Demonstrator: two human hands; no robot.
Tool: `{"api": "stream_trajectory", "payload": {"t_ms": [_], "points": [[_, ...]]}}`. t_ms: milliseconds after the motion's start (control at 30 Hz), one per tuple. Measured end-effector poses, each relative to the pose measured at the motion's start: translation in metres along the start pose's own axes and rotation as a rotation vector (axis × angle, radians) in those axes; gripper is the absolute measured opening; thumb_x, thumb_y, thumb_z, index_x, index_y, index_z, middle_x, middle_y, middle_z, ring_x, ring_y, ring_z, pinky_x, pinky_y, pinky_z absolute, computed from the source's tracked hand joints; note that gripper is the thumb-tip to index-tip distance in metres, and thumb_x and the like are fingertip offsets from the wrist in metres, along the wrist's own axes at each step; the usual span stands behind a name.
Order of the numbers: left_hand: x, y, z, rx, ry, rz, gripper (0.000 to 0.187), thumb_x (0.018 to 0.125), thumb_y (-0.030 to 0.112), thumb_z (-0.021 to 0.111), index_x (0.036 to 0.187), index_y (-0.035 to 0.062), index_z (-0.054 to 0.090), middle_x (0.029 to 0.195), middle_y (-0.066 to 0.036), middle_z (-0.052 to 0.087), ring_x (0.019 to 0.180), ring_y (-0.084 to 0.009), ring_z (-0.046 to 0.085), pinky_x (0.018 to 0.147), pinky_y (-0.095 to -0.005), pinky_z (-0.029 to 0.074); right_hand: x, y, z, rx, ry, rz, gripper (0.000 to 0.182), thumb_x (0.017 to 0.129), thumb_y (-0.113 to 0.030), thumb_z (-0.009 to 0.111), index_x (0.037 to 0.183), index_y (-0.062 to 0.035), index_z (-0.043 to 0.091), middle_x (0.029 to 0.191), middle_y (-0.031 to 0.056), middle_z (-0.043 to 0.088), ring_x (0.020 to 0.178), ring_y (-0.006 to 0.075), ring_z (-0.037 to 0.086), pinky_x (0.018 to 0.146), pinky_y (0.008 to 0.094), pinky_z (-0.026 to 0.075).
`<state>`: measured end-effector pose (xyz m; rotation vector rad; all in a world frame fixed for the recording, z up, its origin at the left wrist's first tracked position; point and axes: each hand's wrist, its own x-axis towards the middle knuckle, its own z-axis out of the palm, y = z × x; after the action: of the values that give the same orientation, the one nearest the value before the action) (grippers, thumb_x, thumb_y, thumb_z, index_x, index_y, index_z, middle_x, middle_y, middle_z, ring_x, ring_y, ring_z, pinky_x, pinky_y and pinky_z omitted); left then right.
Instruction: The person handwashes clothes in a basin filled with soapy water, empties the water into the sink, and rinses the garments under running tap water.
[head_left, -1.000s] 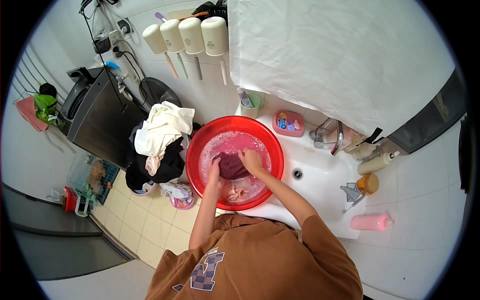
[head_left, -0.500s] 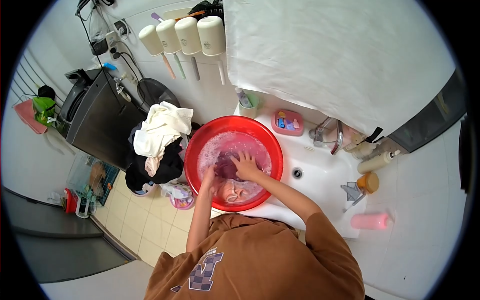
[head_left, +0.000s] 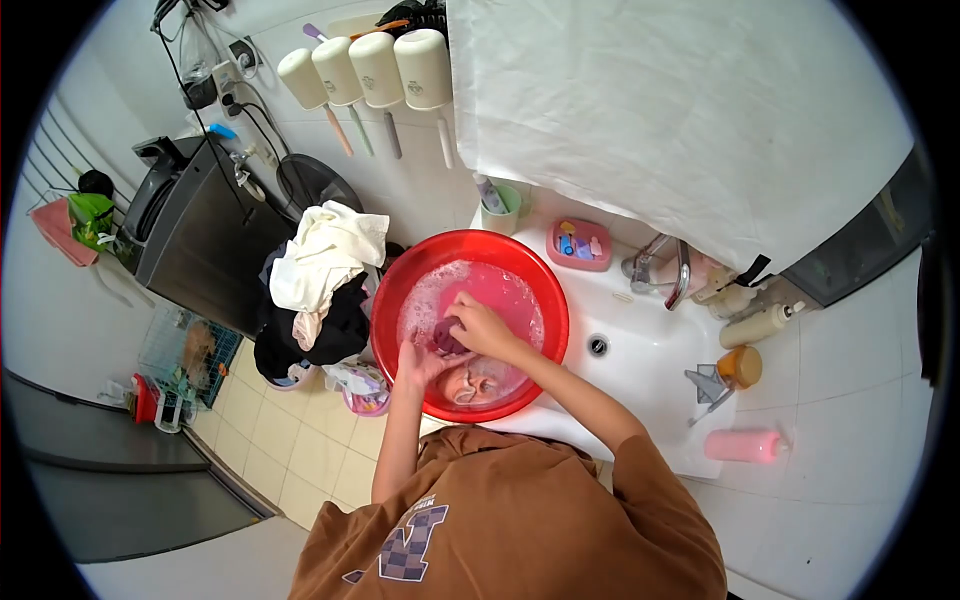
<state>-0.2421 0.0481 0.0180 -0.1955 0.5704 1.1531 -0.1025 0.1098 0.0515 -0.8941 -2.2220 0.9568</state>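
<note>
The small, dark maroon-purple piece of fabric (head_left: 448, 337) was bunched into a soft, wrinkled wad within the rim of the round red plastic basin (head_left: 553, 300), between the two hands. It looked matte and deep in colour against the bright pink, sudsy water (head_left: 500, 290); its full shape could not be told. The right hand (head_left: 478, 328) pinched the wad from above with bent fingers. The left hand (head_left: 425, 362) was opened out beside and below it, palm turned up, fingers extended toward the fabric's lower edge. Whitish foam (head_left: 420, 300) gathered mostly along the basin's left side. Nearer the wearer, a crumpled peach-coloured cloth (head_left: 468, 384) with pale strips lay partly in the water, just below the hands.
</note>
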Motion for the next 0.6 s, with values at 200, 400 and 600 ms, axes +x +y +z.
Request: {"api": "stream_trajectory", "payload": {"t_ms": [200, 400, 600], "points": [[0.023, -0.009, 0.006, -0.050, -0.131, 0.131, 0.026, 0.082, 0.028, 0.040, 0.096, 0.0091, 0.049, 0.095, -0.009, 0.054, 0.086, -0.0218, 0.055, 0.073, -0.0362, 0.049, 0.006, -0.029, 0.000, 0.263, 0.104, -0.133, 0.018, 0.065, -0.001, 0.048, 0.083, -0.0001, 0.051, 0.089, 0.0136, 0.044, 0.085, 0.0292, 0.047, 0.075, 0.0346, 0.039], [0.053, -0.001, -0.030, 0.006, -0.300, 0.295, 0.021, 0.083, 0.020, 0.041, 0.096, 0.0057, 0.049, 0.094, -0.009, 0.053, 0.085, -0.0210, 0.054, 0.074, -0.0336, 0.046, -0.008, -0.041, 0.015, 0.106, 0.324, -0.032, 0.026, 0.065, -0.010, 0.056, 0.090, -0.0031, 0.051, 0.091, 0.0137, 0.042, 0.088, 0.0307, 0.045, 0.077, 0.0371, 0.038], [0.058, -0.021, -0.028, 0.118, -0.016, 0.435, 0.022, 0.084, 0.023, 0.040, 0.095, 0.0060, 0.049, 0.090, -0.008, 0.054, 0.081, -0.0205, 0.054, 0.072, -0.0331, 0.047, -0.012, -0.021, 0.031, -0.014, 0.460, 0.098, 0.035, 0.068, -0.023, 0.063, 0.096, -0.0043, 0.052, 0.090, 0.0143, 0.045, 0.086, 0.0305, 0.047, 0.074, 0.0364, 0.040]]}}
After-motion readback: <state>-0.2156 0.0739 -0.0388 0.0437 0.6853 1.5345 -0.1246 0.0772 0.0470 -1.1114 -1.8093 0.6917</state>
